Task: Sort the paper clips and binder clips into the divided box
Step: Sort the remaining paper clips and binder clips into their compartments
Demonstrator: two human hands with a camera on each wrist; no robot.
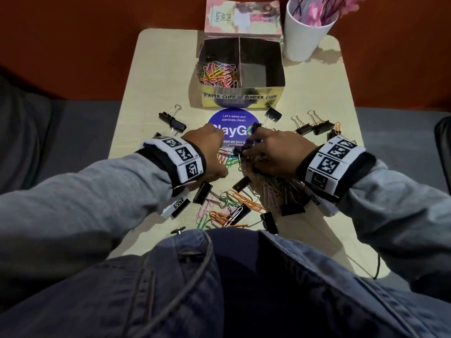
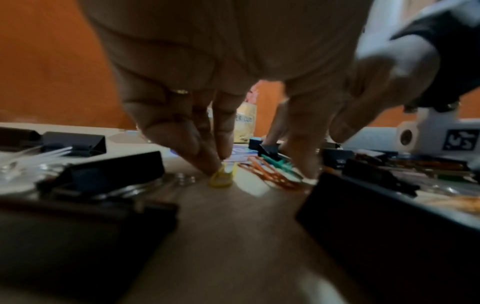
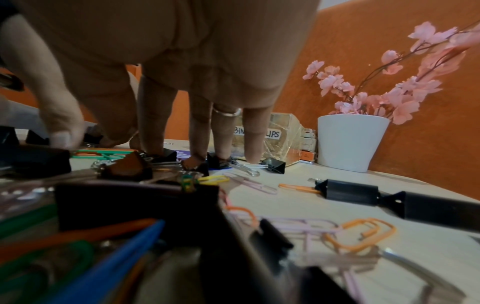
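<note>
The gold divided box (image 1: 280,69) stands at the back. Its left half, labelled PAPER CLIPS, holds coloured paper clips (image 1: 218,73); the BINDER CLIPS half shows nothing inside. A mixed pile of clips (image 1: 231,206) lies near me. My left hand (image 1: 214,145) reaches down, and its fingertips (image 2: 207,164) press on a yellow paper clip (image 2: 221,180). My right hand (image 1: 251,147) is beside it: thumb and forefinger pinch a small black binder clip (image 3: 91,137), while the other fingers (image 3: 153,131) stand straight with their tips on more binder clips (image 3: 166,157).
A white pot (image 1: 305,32) of pink flowers and a pink book (image 1: 241,18) stand behind the box. A round blue sticker (image 1: 231,123) lies under my hands. Loose binder clips lie at the left (image 1: 172,120) and right (image 1: 314,126). The table edge (image 1: 117,132) is close on both sides.
</note>
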